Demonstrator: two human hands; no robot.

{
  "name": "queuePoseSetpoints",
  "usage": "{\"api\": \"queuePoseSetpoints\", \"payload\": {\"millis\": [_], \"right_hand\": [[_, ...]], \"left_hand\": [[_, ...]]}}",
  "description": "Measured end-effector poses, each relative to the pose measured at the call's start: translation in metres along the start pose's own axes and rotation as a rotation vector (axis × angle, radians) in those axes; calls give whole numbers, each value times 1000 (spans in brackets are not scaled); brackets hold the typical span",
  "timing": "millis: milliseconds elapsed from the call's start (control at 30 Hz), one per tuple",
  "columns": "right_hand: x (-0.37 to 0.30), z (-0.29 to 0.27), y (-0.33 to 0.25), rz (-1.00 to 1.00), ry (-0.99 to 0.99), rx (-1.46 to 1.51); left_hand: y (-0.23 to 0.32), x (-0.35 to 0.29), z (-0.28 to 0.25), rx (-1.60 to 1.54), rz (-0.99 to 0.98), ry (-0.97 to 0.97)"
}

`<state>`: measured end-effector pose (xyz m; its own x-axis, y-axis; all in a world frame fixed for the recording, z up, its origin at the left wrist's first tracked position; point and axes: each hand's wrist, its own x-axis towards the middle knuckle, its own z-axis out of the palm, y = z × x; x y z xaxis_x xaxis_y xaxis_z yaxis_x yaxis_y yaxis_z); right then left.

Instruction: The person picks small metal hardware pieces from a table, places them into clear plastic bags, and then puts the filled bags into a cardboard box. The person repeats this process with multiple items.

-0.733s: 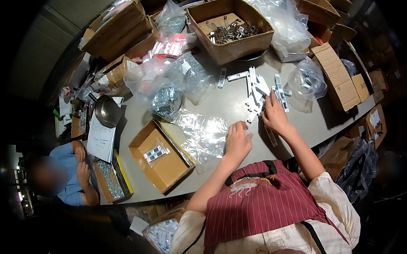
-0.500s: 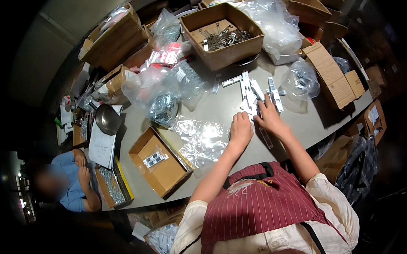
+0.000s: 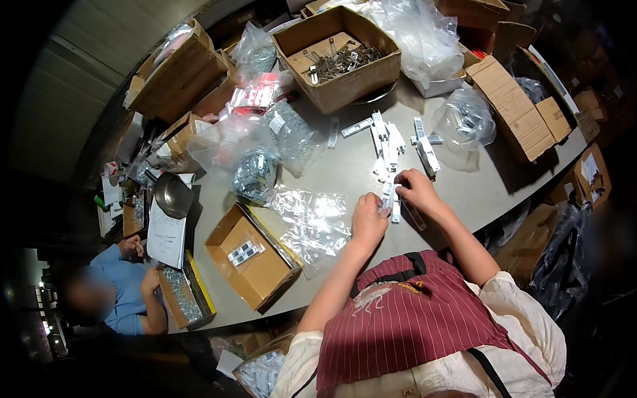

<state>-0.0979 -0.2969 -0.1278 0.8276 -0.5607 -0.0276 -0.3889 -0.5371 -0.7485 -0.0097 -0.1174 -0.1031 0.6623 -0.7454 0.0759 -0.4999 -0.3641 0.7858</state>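
Observation:
At the near side of the table my left hand (image 3: 370, 222) is closed, its fingertips pinching a small pale part that they partly cover. Just right of it, my right hand (image 3: 420, 193) is closed on a narrow white strip-like part (image 3: 396, 209), which points toward me between the hands. Beyond them lies a loose pile of long white parts (image 3: 381, 144). A few more white parts (image 3: 427, 156) sit to the right of that pile. Under my right wrist a flat strip (image 3: 413, 214) lies on the table.
A carton of metal pieces (image 3: 339, 93) stands at the back. Left of my hands are a clear plastic bag (image 3: 312, 224), a shallow carton (image 3: 269, 288) with a few parts in it, and filled bags (image 3: 254, 177). A person in a blue shirt (image 3: 129, 297) sits at far left.
Both hands have drawn back from the pile toward me, and a white strip now shows between them. The person at left has moved their hands apart.

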Motion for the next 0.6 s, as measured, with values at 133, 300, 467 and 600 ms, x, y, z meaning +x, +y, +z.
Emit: {"api": "queuePoseSetpoints", "payload": {"millis": [133,300,467,600], "right_hand": [[-3,8,-7,-31,51,-14],[-1,10,-11,-28,138,-63],[4,12,-12,-9,215,-106],[4,13,-13,1,198,-109]], "left_hand": [[-2,-5,5,63,72,14],[1,-6,6,110,67,-6],[7,-8,4,73,12,-57],[11,-6,1,79,6,-90]]}}
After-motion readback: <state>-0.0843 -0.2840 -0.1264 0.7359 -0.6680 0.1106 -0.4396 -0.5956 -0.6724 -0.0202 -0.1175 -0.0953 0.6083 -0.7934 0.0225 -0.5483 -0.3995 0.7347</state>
